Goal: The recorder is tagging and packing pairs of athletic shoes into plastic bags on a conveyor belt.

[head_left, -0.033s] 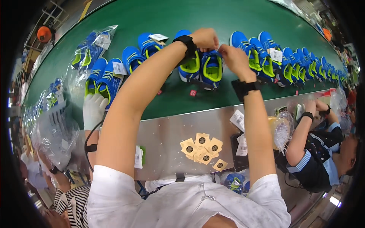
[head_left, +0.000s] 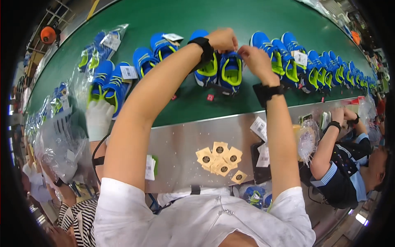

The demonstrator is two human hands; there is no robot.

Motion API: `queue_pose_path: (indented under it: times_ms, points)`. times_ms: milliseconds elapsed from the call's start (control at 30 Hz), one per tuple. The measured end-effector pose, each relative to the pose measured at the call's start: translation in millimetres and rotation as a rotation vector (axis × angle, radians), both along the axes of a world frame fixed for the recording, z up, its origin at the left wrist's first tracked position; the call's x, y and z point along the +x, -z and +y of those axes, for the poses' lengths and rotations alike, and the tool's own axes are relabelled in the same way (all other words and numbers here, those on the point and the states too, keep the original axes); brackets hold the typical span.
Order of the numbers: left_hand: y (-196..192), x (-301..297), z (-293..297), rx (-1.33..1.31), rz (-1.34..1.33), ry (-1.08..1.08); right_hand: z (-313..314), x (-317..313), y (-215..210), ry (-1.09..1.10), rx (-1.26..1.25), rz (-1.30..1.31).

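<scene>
Both of my hands are over the front of a blue shoe with a lime-green lining [head_left: 231, 73], near the middle of the green belt. My left hand [head_left: 223, 40] reaches across from the left, its fingers bent and closed at the shoe's toe end. From the right, my right hand [head_left: 258, 61] comes in with thumb and forefinger pinched. Whatever the fingers hold is too small to make out. The shoe's mate [head_left: 205, 73] stands close on its left, partly hidden by my left wrist. Black bands circle both wrists.
Shoe pairs line the green belt [head_left: 193, 109], some with white tags. Square tan cards [head_left: 222, 158] lie on the metal ledge [head_left: 177, 148]. At left, another person's gloved hand [head_left: 98, 117] touches a shoe pair; bagged shoes [head_left: 101, 47] lie beyond. Someone in dark clothing [head_left: 343, 164] works at right.
The gap between my hands has widened slightly, with my right fingers a little farther right. The shoe stays in place between them.
</scene>
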State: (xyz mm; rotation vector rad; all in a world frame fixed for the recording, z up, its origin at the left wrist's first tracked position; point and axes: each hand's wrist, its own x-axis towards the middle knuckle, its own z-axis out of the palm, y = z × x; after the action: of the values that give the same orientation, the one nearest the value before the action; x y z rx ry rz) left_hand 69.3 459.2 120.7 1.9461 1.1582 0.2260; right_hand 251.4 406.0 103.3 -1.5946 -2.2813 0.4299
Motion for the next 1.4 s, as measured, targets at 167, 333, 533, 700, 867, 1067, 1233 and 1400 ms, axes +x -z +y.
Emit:
queue_pose_path:
  times_ms: [167, 333, 533, 700, 867, 1067, 1233, 1400]
  points:
    - [21, -8, 9, 0.009, -0.061, -0.104, 21, -13, 17, -0.001, -0.055, 0.134]
    - [31, 6, -6, 0.718, 0.266, -0.095, 14, -19, 18, 0.092, 0.403, -0.054]
    - [35, -35, -17, -0.404, -0.955, -0.388, 16, -10, 2, 0.03, -0.597, 1.464]
    - [30, -27, -46, -0.305, -0.936, -0.475, 3, -16, 4, 0.0, -0.594, 1.425]
    - [27, -26, -50, -0.378, -0.989, -0.506, 7, -25, 11, 0.068, -0.506, 1.303]
    - [36, -41, -44, -0.316, -0.983, -0.37, 6, -34, 11, 0.027, -0.559, 1.359]
    - [37, -47, -49, -0.286, -0.923, -0.341, 5, -38, 13, 0.029, -0.581, 1.309]
    - [33, -60, -54, -0.351, -0.926, -0.379, 5, -50, 15, -0.055, -0.574, 1.167]
